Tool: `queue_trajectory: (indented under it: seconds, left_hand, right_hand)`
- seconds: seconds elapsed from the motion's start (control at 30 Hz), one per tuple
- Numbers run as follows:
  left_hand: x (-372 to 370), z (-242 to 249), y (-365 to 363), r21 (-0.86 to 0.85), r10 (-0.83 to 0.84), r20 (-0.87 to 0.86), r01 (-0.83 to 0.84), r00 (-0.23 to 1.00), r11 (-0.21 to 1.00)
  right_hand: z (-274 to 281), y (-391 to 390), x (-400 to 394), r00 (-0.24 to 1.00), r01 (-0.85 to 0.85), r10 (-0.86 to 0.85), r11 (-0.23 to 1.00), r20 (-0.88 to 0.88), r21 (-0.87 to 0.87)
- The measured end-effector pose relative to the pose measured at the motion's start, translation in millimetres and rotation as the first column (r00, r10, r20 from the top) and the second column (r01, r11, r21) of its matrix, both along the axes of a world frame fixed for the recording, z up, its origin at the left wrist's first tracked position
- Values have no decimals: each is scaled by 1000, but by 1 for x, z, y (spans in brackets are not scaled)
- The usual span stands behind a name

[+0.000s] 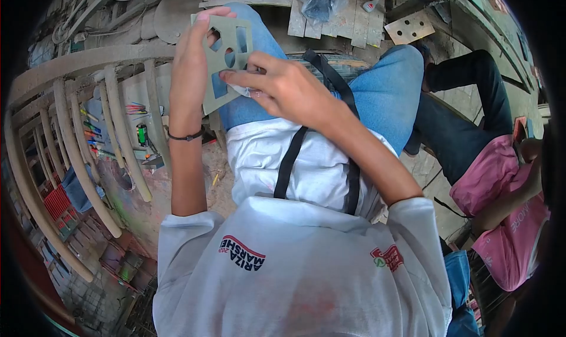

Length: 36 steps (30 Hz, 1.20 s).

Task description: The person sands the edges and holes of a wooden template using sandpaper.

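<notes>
At the far left of the frame, a red basket [56,202] sits low, just beside a piece of blue cloth [78,186]. A slatted wooden frame [103,61] curves across the left side, and between its slats you can see a bundle of thin coloured sticks [137,108] and, below it, a green-and-black item [142,135]. In the upper left-centre, your left grip [190,63] is closed around the left side of a grey-green panel [216,58], which stands tilted above your jeans and has several cutouts, one of them round. Right of it, your right grip [289,83] pinches a small whitish piece [240,90] at the panel's lower right, fingertips against the face. A black strap [289,163] crosses your white shirt. At top centre, a clear plastic bag [323,1] rests on planks; farther right lies a pale board [392,30] with dark holes. At the right edge sits another person in a pink shirt [501,219].
</notes>
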<state>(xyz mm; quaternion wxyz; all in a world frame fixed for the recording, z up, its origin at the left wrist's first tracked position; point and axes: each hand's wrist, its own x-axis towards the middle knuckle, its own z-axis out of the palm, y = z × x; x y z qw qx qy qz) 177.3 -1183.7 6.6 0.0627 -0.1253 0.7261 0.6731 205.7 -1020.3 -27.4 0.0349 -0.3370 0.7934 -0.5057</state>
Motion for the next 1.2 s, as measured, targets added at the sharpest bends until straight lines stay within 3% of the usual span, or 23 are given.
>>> queue_trajectory:
  seconds: [0.03,0.17,0.23,0.27,0.33,0.37,0.43,0.47,0.53,0.57,0.63,0.73,1.07,1.13,1.2]
  left_hand:
    - [-1,-1,-2,-13,-39,-13,39,999,999]
    - [0,-5,-2,-79,-88,-57,84,994,993]
    - [5,1,2,-65,-64,-40,62,997,996]
    - [7,3,3,-52,-46,-20,44,999,998]
    - [8,0,3,-69,-50,-69,45,996,997]
    - [9,-1,3,-88,-59,-122,49,991,995]
    - [11,0,7,-157,-77,-128,56,989,986]
    - [13,1,9,-221,-90,-135,58,987,974]
    - [14,5,12,-242,-95,-134,61,986,968]
    - [13,7,13,-263,-99,-142,59,985,963]
    - [13,5,15,-266,-97,-177,47,980,963]
    - [22,7,19,-316,-106,-215,34,971,948]
    - [30,7,25,-464,-98,-285,-48,953,885]
    - [35,9,34,-457,-80,-286,-63,955,887]
    - [36,10,39,-453,-65,-289,-77,955,888]
  right_hand:
    - [0,2,-4,997,-56,57,998,-56,17]
    - [-11,1,7,992,-128,128,992,-6,0]
    - [-19,-4,16,986,-123,148,956,77,-266]
    - [-23,-3,20,986,-124,149,956,76,-266]
    - [-18,-4,28,857,-63,227,937,462,-344]
    - [-17,-6,32,857,-61,227,936,463,-347]
    - [-13,-10,39,653,100,290,883,700,-459]
    - [-10,-8,39,652,103,289,882,701,-460]
    - [1,-3,39,254,196,446,845,858,-497]
    - [6,-3,41,258,200,444,844,858,-497]
    - [17,-6,47,45,531,624,647,780,-548]
    - [25,-9,48,-41,675,693,550,720,-491]
    - [34,-8,37,-127,800,719,482,684,-358]
    - [28,-9,40,-95,883,767,359,634,-302]
    - [25,-8,42,-84,882,755,360,651,-304]
